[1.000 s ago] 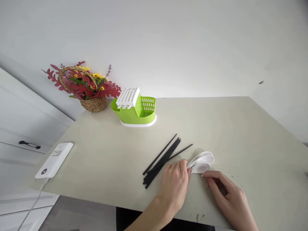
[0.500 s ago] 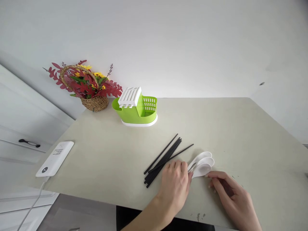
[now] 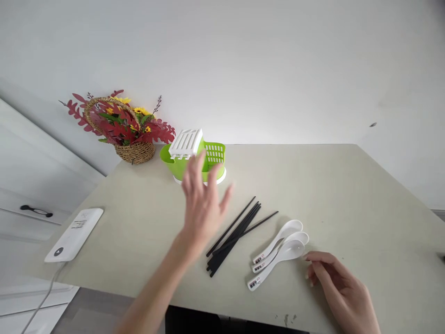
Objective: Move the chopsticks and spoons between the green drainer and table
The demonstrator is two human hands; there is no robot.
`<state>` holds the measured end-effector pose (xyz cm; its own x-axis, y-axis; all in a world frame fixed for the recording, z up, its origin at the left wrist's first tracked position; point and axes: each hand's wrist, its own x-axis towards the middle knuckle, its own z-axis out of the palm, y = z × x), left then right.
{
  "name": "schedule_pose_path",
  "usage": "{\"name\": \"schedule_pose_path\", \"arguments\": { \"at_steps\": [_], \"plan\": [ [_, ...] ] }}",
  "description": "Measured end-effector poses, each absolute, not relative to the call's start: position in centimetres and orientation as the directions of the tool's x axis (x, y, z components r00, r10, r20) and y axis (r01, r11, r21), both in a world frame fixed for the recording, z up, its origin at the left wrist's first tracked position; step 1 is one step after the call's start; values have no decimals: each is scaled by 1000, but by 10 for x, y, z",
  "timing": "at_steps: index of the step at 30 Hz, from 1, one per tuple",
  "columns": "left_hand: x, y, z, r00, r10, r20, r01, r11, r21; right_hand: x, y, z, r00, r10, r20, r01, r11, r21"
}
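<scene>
My left hand (image 3: 201,204) is raised over the table with fingers spread, holding nothing, just in front of the green cutlery holder (image 3: 212,160) with its white slotted lid. My right hand (image 3: 339,290) rests on the table at the lower right, fingers loosely apart, its fingertips close to the bowls of three white spoons (image 3: 278,250) that lie side by side. A bundle of black chopsticks (image 3: 236,232) lies on the table between my two hands.
A wicker basket of red and yellow flowers (image 3: 128,127) stands at the back left by the wall. A white power bank (image 3: 74,234) with a cable lies near the table's left edge. White cabinet doors are at far left.
My left hand left the spoon handles and rose up and to the left toward the green holder. The three spoons now lie uncovered. My right hand stayed beside them.
</scene>
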<state>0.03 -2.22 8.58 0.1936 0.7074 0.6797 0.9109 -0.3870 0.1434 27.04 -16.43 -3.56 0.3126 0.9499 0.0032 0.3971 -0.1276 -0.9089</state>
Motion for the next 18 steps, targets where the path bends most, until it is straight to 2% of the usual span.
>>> {"name": "schedule_pose_path", "arguments": {
  "at_steps": [4,7,11,18],
  "plan": [
    [-49,29,103,106,612,784,954,-284,93,268,-163,-34,319,948,-7,386,-137,-912],
    [-78,58,100,72,656,751,960,-249,125,265,-162,-33,336,942,-20,351,-145,-925],
    [-87,73,89,67,723,688,917,-316,243,261,-161,-31,353,934,-63,288,-172,-942],
    [-29,59,85,145,680,719,863,-442,244,261,-159,-34,325,939,-113,221,-191,-956]
  ]
}}
